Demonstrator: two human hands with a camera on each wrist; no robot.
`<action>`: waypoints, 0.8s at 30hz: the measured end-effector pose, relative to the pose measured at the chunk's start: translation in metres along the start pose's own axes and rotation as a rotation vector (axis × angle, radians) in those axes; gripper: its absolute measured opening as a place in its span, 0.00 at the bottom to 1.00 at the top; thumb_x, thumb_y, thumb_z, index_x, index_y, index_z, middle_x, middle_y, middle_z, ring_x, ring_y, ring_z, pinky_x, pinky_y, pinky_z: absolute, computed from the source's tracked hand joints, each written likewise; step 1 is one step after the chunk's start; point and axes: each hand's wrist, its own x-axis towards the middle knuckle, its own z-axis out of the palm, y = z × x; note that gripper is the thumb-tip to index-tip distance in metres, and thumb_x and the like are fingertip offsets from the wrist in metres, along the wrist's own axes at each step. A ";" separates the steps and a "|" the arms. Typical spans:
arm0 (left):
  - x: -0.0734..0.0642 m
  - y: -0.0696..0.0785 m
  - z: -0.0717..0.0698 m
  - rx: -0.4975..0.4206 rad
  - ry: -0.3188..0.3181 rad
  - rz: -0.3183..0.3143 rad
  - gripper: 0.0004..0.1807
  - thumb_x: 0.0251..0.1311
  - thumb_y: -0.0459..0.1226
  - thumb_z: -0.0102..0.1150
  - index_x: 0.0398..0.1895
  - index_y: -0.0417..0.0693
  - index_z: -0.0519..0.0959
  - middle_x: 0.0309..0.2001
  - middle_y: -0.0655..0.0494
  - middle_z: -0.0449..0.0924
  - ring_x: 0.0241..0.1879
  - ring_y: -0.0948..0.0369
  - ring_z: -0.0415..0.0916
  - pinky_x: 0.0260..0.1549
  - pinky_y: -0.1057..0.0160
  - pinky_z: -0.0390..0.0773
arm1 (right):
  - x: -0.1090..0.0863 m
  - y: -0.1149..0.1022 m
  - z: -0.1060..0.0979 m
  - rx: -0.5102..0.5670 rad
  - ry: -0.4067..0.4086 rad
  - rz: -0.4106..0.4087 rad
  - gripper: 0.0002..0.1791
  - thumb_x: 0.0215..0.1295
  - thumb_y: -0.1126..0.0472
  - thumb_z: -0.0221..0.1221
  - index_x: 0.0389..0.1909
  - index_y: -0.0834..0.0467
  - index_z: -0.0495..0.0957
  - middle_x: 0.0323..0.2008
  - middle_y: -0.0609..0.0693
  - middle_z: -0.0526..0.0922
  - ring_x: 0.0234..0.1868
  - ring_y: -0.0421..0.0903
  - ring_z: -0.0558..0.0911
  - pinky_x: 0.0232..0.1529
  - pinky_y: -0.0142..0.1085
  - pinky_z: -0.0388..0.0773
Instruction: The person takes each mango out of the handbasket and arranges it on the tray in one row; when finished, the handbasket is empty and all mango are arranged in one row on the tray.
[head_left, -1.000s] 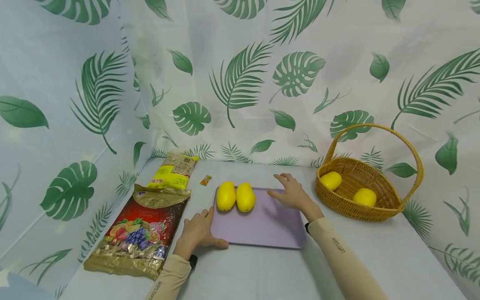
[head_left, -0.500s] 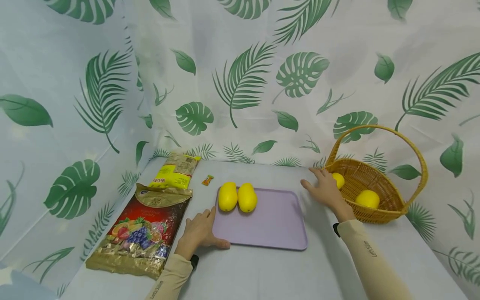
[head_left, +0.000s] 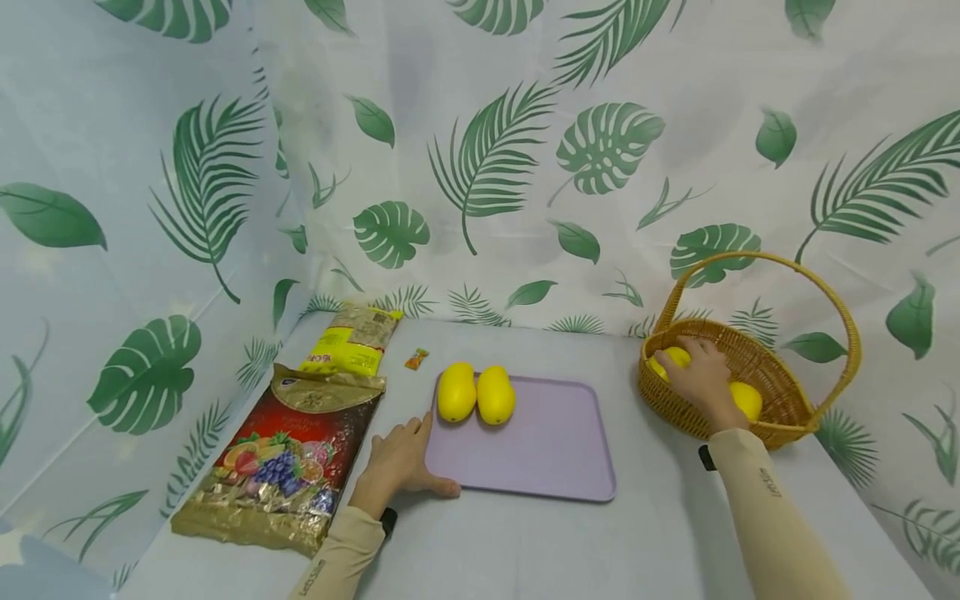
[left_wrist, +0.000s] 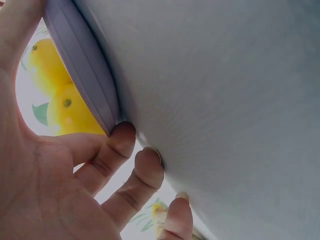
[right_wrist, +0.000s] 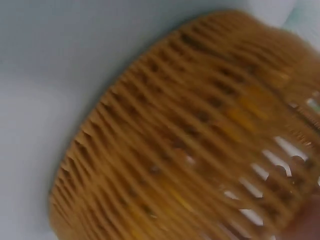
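Observation:
In the head view, my right hand [head_left: 703, 377] reaches inside the wicker basket [head_left: 675, 417], its fingers over one yellow mango [head_left: 677, 357]. Whether they grip that mango I cannot tell. A second yellow mango [head_left: 746, 402] lies in the basket, partly behind the hand. My left hand [head_left: 401, 462] rests at the near left corner of the lilac tray [head_left: 555, 450], thumb along the front edge and fingers by the left side. The left wrist view shows its fingertips [left_wrist: 149, 167] right at the tray's rim [left_wrist: 85, 65]. Two yellow mangoes [head_left: 457, 392] lie side by side on the tray.
Left of the tray lie a large red and gold candy bag [head_left: 281, 462] and a smaller yellow bag [head_left: 348, 343] behind it. One small wrapped candy [head_left: 416, 358] sits near the tray's far left corner. The basket's tall handle [head_left: 843, 333] arches above its opening.
My right hand has moved right from above the tray, past the basket's left rim, and into the basket over a mango. The left hand stays at the tray corner.

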 end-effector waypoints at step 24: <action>0.001 -0.002 0.001 0.002 0.019 0.005 0.75 0.27 0.72 0.76 0.78 0.43 0.57 0.69 0.41 0.70 0.64 0.41 0.72 0.60 0.29 0.68 | 0.015 0.017 -0.001 -0.044 -0.203 0.087 0.53 0.73 0.30 0.40 0.78 0.68 0.41 0.71 0.84 0.42 0.70 0.80 0.49 0.64 0.73 0.59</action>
